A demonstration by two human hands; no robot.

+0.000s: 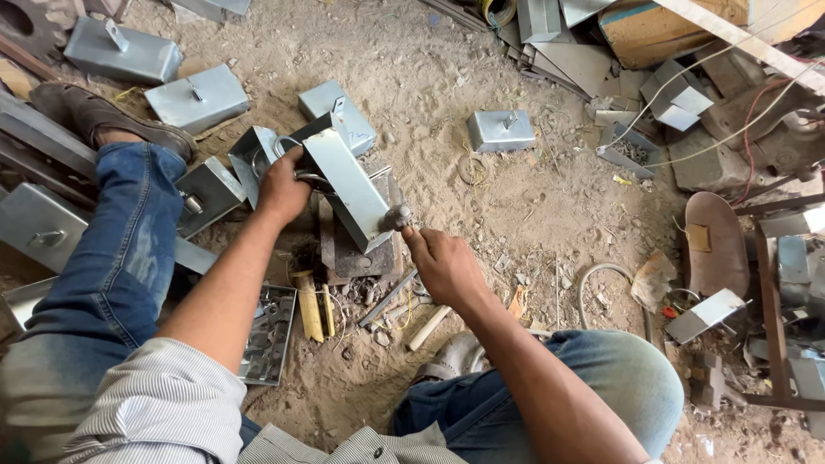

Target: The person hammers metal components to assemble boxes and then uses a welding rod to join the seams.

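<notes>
My left hand (282,187) grips a grey sheet-metal box (348,185) at its far end and holds it tilted over a dark iron block (365,256) on the sandy ground. A small hammer is in my right hand (443,266), its head (395,216) touching the box's lower right corner. The hammer's handle is mostly hidden inside my fist. I sit on the ground in blue jeans, knees spread to either side of the block.
Several finished metal boxes with handles (198,96) lie at the left and beyond, one more (500,129) at centre right. A tray of small parts (271,333) sits by my left knee. Scrap metal, wires and a machine (773,129) crowd the right side.
</notes>
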